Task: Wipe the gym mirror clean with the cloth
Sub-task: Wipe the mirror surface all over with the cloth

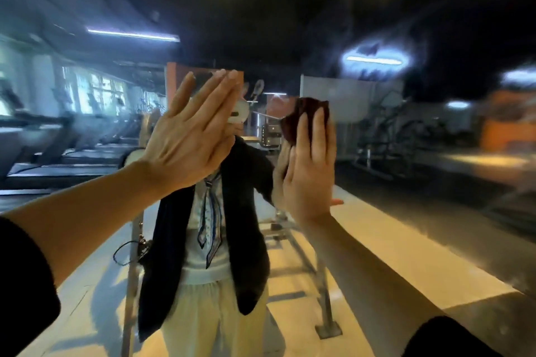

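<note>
I'm standing right up at the mirror [406,211] with both arms raised in front of me. My left hand [191,136] is lying flat with the fingers straight and together, palm toward the glass, holding nothing. My right hand [307,171] is pressing the cloth [301,116] against the mirror with straight fingers; the cloth is dark reddish brown, bunched up, and sticking out above and to the left of my fingertips, about level with the middle of the glass and just right of my own reflection. The two hands are apart, the left a bit higher than the right.

In the mirror I'm seeing my reflection [220,255] in a dark open jacket, light top, striped scarf and pale trousers. Treadmills [58,153] are lining up along the left side of the reflection, other machines [385,136] are showing blurry on the right, and strip lights [132,35] are glowing overhead. The glass is looking smeary around the right-hand lights.
</note>
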